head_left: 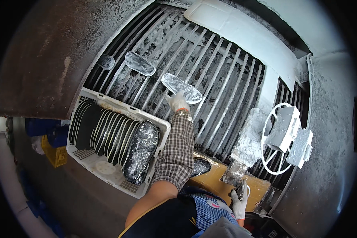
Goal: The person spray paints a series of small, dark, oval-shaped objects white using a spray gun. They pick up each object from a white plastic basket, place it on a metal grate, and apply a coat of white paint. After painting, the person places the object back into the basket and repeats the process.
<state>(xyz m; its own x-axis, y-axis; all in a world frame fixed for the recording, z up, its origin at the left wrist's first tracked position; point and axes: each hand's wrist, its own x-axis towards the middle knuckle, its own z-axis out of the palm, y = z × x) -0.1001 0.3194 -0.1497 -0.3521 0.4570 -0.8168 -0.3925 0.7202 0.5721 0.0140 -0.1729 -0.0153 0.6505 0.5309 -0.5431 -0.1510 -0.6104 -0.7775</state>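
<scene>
My left hand (178, 103), in a white glove with an orange cuff, reaches out over metal bars. It is closed on the near edge of an oblong, rounded piece (182, 88) with a shiny, crinkled clear wrap; its fingertips are partly hidden and blurred. Low at the right, my gloved right hand (239, 203) is closed around the dark handle of a tool (238, 188) crusted with white powder, whose kind I cannot make out. Two similar shiny pieces lie farther left, one an oblong piece (140, 63), the other a rounded piece (106, 62) near the left wall.
A white plastic crate (139, 190) at left holds several dark oblong plates (115, 137) on edge and a wrapped one (142, 152). Powder-coated bars (210, 67) slope ahead. At right stands a white wheel with a box (283, 129). A cardboard sheet (214, 182) lies below.
</scene>
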